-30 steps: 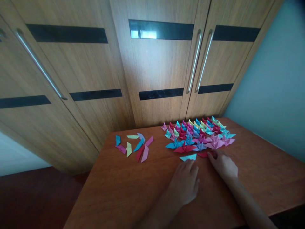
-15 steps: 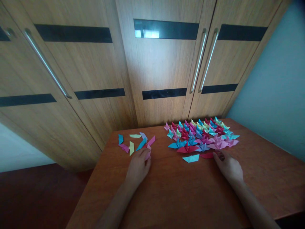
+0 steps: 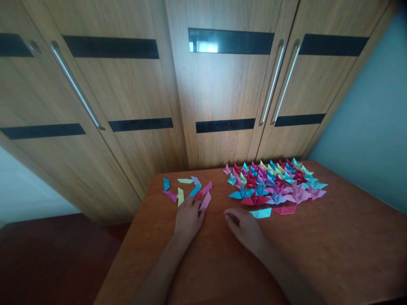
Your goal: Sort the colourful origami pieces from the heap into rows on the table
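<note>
My left hand (image 3: 190, 219) rests on the table at the lower edge of a loose group of folded paper strips. Its fingers are bent, and the pink strip (image 3: 206, 201) lies between index finger and thumb. Beside it a red strip (image 3: 198, 195) and a blue strip (image 3: 194, 190) show partly behind the fingers. My right hand (image 3: 245, 228) hovers over the table to the right, its fingers curled towards the thumb and no paper visible in them. Just beyond it lie a light blue strip (image 3: 262, 213) and a red-pink strip (image 3: 285, 210), end to end.
Rows of colourful origami cranes (image 3: 270, 180) cover the back right of the brown table (image 3: 216, 262). More strips lie at the back left, including a yellow strip (image 3: 180, 197) and a magenta strip (image 3: 171, 196). A wooden wardrobe (image 3: 219, 93) stands directly behind the table.
My right hand has let go of the red-pink strip beside the light blue one and moved left towards my left hand. The pink strip shows more fully at my left hand. The view has shifted slightly.
</note>
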The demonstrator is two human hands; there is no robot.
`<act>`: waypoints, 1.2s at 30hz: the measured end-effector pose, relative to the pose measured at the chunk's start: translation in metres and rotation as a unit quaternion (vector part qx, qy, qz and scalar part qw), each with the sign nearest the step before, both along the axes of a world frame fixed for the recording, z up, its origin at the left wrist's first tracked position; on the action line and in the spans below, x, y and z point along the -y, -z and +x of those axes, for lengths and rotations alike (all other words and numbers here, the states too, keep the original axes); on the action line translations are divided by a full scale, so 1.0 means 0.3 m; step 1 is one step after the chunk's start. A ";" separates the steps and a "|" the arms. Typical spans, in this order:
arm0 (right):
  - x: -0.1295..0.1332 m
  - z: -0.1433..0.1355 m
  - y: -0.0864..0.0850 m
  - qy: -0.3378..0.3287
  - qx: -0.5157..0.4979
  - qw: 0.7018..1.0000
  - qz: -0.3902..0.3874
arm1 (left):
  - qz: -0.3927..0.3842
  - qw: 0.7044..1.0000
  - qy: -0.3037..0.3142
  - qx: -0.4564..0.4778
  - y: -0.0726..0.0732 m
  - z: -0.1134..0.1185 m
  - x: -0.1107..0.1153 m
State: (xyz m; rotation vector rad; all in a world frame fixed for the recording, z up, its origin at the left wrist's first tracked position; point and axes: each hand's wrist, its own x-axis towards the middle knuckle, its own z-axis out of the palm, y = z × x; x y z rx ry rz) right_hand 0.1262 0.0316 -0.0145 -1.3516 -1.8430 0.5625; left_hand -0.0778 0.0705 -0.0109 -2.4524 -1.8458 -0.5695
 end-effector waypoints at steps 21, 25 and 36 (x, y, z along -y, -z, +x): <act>-0.012 -0.056 0.057 0.006 -0.110 0.993 -0.044 | -0.103 0.939 0.083 0.319 0.013 -0.002 0.052; -0.020 -0.050 0.065 0.007 -0.173 0.981 -0.082 | -0.153 0.895 0.118 0.401 0.006 0.026 0.068; -0.028 -0.010 0.048 -0.092 -0.324 0.925 -0.175 | -0.228 0.852 0.149 0.448 -0.005 0.053 0.087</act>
